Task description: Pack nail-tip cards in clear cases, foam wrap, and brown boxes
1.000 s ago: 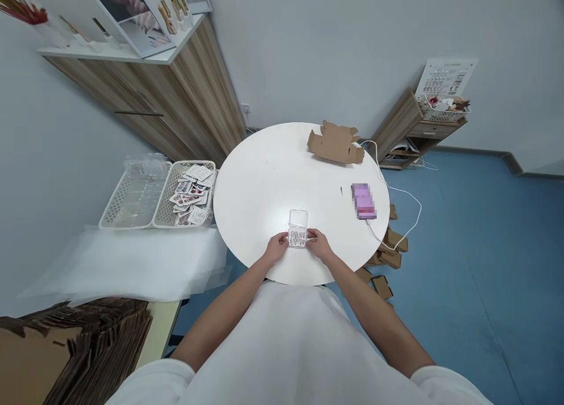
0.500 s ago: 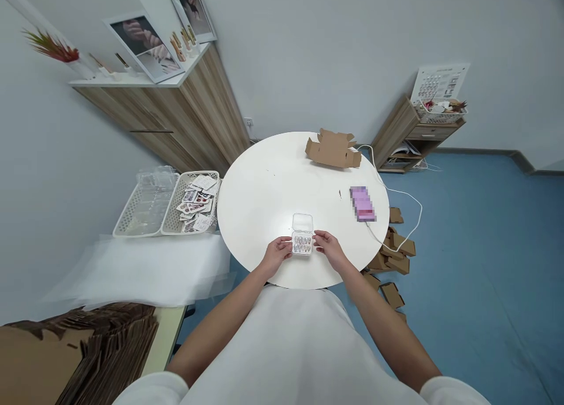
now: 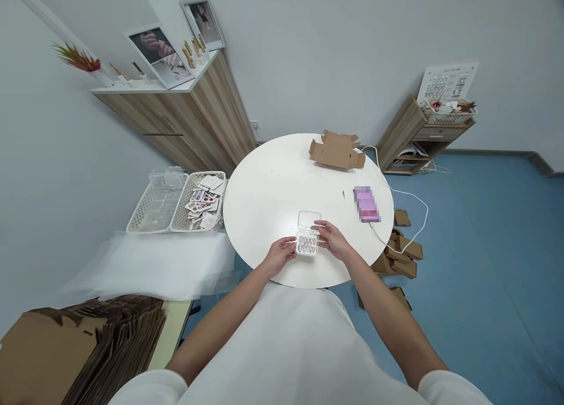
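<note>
A small clear plastic case (image 3: 307, 236) with its lid swung open lies near the front edge of the round white table (image 3: 282, 187). Its lower half holds several press-on nails. My left hand (image 3: 282, 254) pinches the case's left side. My right hand (image 3: 333, 239) grips its right side, fingers curled near the hinge.
A flat brown cardboard box (image 3: 337, 150) lies at the table's far side. A purple phone (image 3: 365, 203) with a white cable (image 3: 414, 211) lies to the right. Two white baskets (image 3: 176, 202) stand to the left, one with cards. Cardboard pieces (image 3: 403, 252) litter the blue floor.
My view has shifted a little. Both hands stay on the case; my right hand has crept up toward the lid hinge.
</note>
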`<control>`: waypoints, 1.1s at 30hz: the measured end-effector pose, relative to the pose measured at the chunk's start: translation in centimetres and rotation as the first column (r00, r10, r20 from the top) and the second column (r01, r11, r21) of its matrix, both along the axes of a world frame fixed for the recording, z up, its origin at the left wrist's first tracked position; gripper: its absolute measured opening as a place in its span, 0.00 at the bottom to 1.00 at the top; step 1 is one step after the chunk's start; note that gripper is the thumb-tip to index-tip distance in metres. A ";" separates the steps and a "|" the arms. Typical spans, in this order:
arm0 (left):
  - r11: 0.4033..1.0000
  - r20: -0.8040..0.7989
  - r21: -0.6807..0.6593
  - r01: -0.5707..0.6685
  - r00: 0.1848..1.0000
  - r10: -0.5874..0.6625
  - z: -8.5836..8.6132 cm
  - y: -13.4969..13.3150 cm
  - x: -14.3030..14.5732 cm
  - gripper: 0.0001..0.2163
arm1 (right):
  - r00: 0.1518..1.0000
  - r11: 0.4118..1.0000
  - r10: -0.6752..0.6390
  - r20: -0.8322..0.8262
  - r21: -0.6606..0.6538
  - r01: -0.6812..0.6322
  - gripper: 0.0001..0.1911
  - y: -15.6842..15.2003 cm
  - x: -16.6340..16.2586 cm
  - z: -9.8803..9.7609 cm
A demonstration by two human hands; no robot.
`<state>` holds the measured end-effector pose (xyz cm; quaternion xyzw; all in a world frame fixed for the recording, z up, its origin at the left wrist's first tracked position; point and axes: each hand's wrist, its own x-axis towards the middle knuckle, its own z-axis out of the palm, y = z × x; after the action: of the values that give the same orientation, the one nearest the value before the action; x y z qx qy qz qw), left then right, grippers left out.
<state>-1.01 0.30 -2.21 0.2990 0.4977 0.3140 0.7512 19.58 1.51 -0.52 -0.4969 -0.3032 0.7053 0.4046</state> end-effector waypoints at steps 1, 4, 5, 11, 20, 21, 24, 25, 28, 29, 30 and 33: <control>1.000 0.013 -0.006 -0.016 1.000 0.016 0.0 -0.1 0.0 0.17 | 1.000 1.000 0.008 -0.010 0.008 -0.008 0.14 -0.2 0.0 0.0; 0.997 0.050 -0.024 -0.067 0.996 0.069 0.0 -0.2 0.0 0.17 | 0.997 0.999 0.023 -0.070 0.030 -0.021 0.12 -0.8 -0.3 -0.2; 0.996 0.060 -0.032 -0.082 0.995 0.084 0.0 -0.2 0.0 0.17 | 0.996 0.999 0.018 -0.092 0.035 -0.015 0.13 -1.0 -0.4 -0.4; 0.989 0.105 -0.086 -0.124 0.986 0.132 0.3 -0.2 0.5 0.14 | 0.988 0.994 -0.085 -0.130 0.058 0.093 0.12 -1.8 -0.9 -1.5; 0.990 0.184 -0.101 -0.096 0.976 0.113 0.2 -0.5 0.7 0.13 | 0.979 0.986 -0.147 -0.141 0.052 0.156 0.11 -2.4 -0.9 -2.2; 0.991 0.166 -0.090 -0.095 0.980 0.109 0.1 -0.5 0.7 0.14 | 0.978 0.986 -0.153 -0.144 0.047 0.161 0.11 -2.4 -1.0 -2.1; 0.991 0.103 -0.064 -0.114 0.987 0.120 -0.2 -0.6 0.8 0.18 | 0.970 0.981 -0.183 -0.159 0.035 0.191 0.14 -2.5 -1.4 -1.7; 0.991 0.091 -0.058 -0.122 0.988 0.127 -0.3 -0.6 0.8 0.18 | 0.965 0.977 -0.207 -0.159 0.026 0.214 0.15 -2.6 -1.5 -1.7; 0.989 0.082 -0.047 -0.137 0.987 0.141 -0.5 -0.6 0.5 0.18 | 0.957 0.963 -0.269 -0.109 -0.027 0.268 0.16 -3.4 -1.9 -1.7; 0.989 0.082 -0.045 -0.143 0.986 0.147 -0.6 -0.6 0.4 0.18 | 0.960 0.963 -0.268 -0.078 -0.046 0.265 0.16 -3.8 -2.0 -1.8; 0.988 0.081 -0.042 -0.149 0.985 0.152 -0.6 -0.6 0.4 0.18 | 0.965 0.965 -0.258 -0.045 -0.061 0.255 0.17 -4.1 -2.2 -1.9; 0.987 0.069 -0.032 -0.159 0.985 0.161 -0.6 -0.6 0.3 0.18 | 0.972 0.970 -0.229 0.046 -0.068 0.232 0.17 -5.1 -2.6 -2.3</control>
<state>-0.75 -0.33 -2.82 0.2368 0.4970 0.3774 0.7446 16.96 -3.57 -2.79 -0.5563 -0.2252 0.6547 0.4596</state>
